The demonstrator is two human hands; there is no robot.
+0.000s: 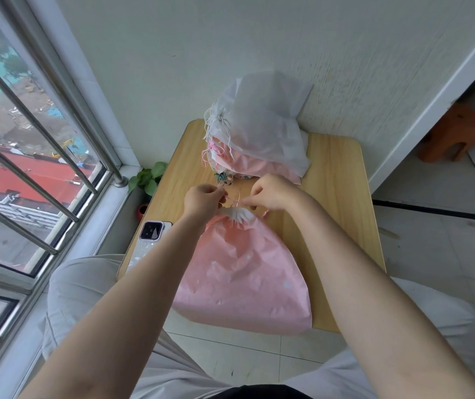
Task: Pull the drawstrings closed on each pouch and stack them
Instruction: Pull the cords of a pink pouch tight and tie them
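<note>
Pink pouch (244, 272): light, floppy, crinkly. Left hand (201, 198) and right hand (270, 194) each grip the thin drawstring (234, 201); pinch near the gathered neck.

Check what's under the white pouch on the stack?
Under the white pouch lie pink pouches, edges and pink strings showing. Their count and whatever is lower down are covered.

A small wooden worktop (337, 180) stands against a white wall (201, 53), on pale floor tiles (432, 249). A barred window (28, 156) admits daylight at left; an orange stool (450, 133) sits at right
</note>
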